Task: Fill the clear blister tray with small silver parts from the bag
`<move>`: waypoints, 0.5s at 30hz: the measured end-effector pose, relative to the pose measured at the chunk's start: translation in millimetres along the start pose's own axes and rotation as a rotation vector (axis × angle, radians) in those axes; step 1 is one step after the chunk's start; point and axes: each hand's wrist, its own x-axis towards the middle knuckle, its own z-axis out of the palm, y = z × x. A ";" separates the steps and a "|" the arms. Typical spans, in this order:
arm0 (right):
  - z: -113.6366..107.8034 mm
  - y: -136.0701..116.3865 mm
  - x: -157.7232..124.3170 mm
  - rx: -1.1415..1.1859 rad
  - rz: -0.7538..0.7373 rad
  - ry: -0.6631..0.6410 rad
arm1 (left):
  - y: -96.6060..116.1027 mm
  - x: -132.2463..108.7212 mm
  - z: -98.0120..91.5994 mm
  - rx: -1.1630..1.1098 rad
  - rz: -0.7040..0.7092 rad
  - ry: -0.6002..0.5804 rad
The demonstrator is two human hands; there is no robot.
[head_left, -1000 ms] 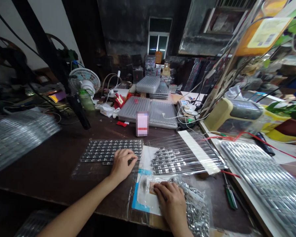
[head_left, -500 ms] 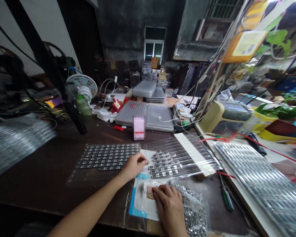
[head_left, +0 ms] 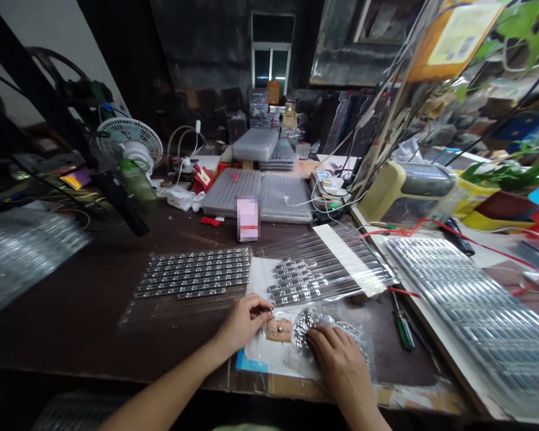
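My left hand (head_left: 244, 324) rests near the table's front edge, fingers pinched together on a tiny metal part by a small brown pad (head_left: 279, 330). To its right, my right hand (head_left: 338, 354) lies curled over a clear bag of small shiny metal parts (head_left: 330, 326). Both hands sit on a white sheet with a blue edge (head_left: 269, 353). Just beyond them lies a clear ribbed tray (head_left: 323, 269) partly filled with rows of metal parts. A fuller tray of parts (head_left: 196, 273) lies to the left of it.
A pixelated small box (head_left: 248, 218) stands behind the trays. A green-handled screwdriver (head_left: 402, 326) lies right of the bag. Stacked clear trays (head_left: 471, 311) fill the right side and more (head_left: 22, 251) the left. A small fan (head_left: 130, 143), grey lidded trays (head_left: 260, 194) and cables stand at the back.
My left hand moved from the left tray across to the white sheet and down beside the brown pad. My right hand shifted right from the pad onto the bag of parts.
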 end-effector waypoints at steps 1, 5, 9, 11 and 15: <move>0.0 -2.4 3.4 0.007 0.030 0.017 | 2.5 -1.2 4.1 0.032 0.026 -0.005; -1.2 -7.7 10.6 0.106 0.125 0.133 | 7.3 -9.0 12.5 0.113 0.099 -0.016; -2.3 -6.3 7.7 0.222 0.228 0.101 | 5.9 -15.4 15.7 0.176 0.135 -0.029; -2.0 -5.4 6.2 0.260 0.244 0.085 | 4.6 -16.4 17.7 0.226 0.146 -0.035; -0.5 -5.4 6.2 0.308 0.205 0.098 | 3.5 -15.8 21.0 0.306 0.171 -0.052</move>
